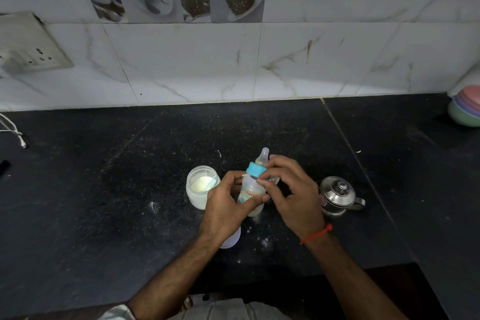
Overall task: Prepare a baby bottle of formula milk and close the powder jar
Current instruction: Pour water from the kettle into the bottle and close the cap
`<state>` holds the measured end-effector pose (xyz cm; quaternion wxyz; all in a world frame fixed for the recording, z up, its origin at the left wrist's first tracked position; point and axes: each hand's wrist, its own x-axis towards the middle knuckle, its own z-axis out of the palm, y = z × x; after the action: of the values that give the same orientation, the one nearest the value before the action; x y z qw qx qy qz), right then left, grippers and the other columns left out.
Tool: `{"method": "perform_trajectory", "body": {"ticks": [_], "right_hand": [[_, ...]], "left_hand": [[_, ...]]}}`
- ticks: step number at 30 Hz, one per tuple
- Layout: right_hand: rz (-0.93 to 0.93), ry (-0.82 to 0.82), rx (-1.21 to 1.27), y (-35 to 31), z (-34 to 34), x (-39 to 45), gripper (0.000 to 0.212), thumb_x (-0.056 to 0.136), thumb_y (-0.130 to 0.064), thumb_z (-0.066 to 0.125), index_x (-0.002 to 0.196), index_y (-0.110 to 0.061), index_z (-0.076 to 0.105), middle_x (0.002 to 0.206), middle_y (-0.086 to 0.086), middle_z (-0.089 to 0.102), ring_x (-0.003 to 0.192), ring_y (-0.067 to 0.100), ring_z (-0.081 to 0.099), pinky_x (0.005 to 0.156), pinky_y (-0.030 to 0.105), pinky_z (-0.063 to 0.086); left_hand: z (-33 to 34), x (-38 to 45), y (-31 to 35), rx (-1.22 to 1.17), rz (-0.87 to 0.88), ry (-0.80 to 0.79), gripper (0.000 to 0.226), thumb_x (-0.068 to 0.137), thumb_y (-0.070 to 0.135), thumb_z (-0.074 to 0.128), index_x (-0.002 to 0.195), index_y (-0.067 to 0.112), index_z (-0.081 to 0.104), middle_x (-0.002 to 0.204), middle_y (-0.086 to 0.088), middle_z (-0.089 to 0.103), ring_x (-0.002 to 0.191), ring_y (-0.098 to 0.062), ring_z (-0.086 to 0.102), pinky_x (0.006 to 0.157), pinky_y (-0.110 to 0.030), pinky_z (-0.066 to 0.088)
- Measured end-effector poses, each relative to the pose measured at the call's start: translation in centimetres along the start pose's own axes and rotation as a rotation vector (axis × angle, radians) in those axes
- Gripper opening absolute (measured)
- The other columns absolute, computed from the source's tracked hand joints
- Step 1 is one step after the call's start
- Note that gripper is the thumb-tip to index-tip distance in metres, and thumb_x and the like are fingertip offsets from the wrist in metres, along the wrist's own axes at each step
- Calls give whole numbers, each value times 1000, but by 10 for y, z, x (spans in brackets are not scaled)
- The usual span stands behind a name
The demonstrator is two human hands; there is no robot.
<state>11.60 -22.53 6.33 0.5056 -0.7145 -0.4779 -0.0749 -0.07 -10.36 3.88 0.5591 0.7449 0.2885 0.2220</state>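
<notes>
While both hands hold it, the baby bottle point(251, 191) leans a little above the black bench point(104, 189). The left hand point(224, 205) wraps round the bottle's body. The right hand point(291, 189) pinches the blue ring point(255, 169) at the bottle's neck with its fingers point(262, 181). A clear teat point(262, 155) sticks up from the ring. Pale milk sits low inside the bottle. Just left of the bottle stands the open powder jar point(201, 187), with white powder in it. A white lid point(231, 239) lies on the bench below the bottle, partly hidden by the left wrist. Right of the bottle sits a small shiny steel pot point(337, 196) with its cover on. White specks dot the bench near the bottle.
</notes>
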Motion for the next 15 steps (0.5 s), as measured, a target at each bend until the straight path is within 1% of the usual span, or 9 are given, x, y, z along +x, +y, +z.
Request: {"method": "perform_trajectory", "body": {"ticks": [3, 5, 6, 8, 10, 11, 12, 13, 15], "right_hand": [[-85, -62, 29, -4, 2, -5, 7, 89, -1, 75, 95, -2, 75, 118, 8, 68, 130, 21, 58, 109, 34, 48], [-91, -93, 78, -7, 1, -7, 9, 89, 0, 74, 98, -1, 74, 118, 9, 67, 128, 22, 59, 107, 36, 50], [-58, -86, 104, -7, 1, -7, 13, 88, 2, 74, 99, -3, 72, 118, 9, 66, 126, 21, 60, 104, 38, 52], [78, -40, 243, -9, 0, -4, 32, 85, 5, 75, 109, -14, 66, 119, 9, 61, 120, 21, 61, 101, 44, 55], [238, -27, 459, -9, -3, -1, 55, 82, 3, 76, 123, -30, 59, 122, 11, 56, 121, 24, 60, 104, 46, 54], [294, -52, 511, -9, -6, 1, 62, 83, -2, 77, 131, -34, 54, 127, 9, 56, 124, 23, 59, 106, 43, 52], [335, -107, 518, -8, -9, 4, 67, 85, -6, 76, 140, -33, 50, 133, 5, 58, 128, 21, 58, 107, 40, 51], [368, -181, 515, -7, -12, 6, 68, 88, -9, 75, 147, -28, 47, 139, 1, 59, 132, 19, 57, 108, 40, 50], [404, -285, 512, -4, -18, 8, 60, 94, -8, 71, 148, -16, 49, 144, -1, 61, 135, 15, 57, 111, 43, 49]], "left_hand": [[-1, 0, 1, 9, 11, 10, 49, 77, 27, 90, 120, 24, 66, 102, 13, 77, 94, 2, 73, 79, -24, 62], [-2, -1, 1, -1, 16, -2, 47, 80, 24, 88, 122, 24, 66, 102, 14, 77, 95, 1, 73, 81, -29, 64], [-2, -2, 2, -9, 22, -13, 49, 79, 25, 88, 123, 24, 66, 103, 13, 77, 96, 0, 74, 82, -30, 64], [-3, -4, 3, -31, 40, -46, 56, 76, 34, 89, 126, 25, 66, 106, 12, 79, 99, -2, 75, 85, -32, 64], [-3, -5, 6, -38, 68, -75, 62, 74, 46, 86, 130, 27, 66, 111, 12, 79, 103, -3, 74, 88, -35, 63], [-3, -6, 7, -35, 89, -90, 65, 74, 49, 84, 132, 27, 65, 114, 12, 78, 105, -4, 74, 90, -36, 63], [-3, -6, 8, -29, 110, -104, 66, 76, 49, 83, 134, 25, 65, 117, 11, 77, 108, -4, 73, 91, -36, 62], [-3, -6, 10, -25, 127, -114, 66, 78, 47, 83, 136, 24, 64, 119, 11, 77, 110, -5, 72, 93, -36, 62], [-4, -5, 13, -21, 150, -128, 63, 81, 42, 82, 138, 25, 63, 123, 12, 75, 113, -5, 71, 95, -33, 60]]}}
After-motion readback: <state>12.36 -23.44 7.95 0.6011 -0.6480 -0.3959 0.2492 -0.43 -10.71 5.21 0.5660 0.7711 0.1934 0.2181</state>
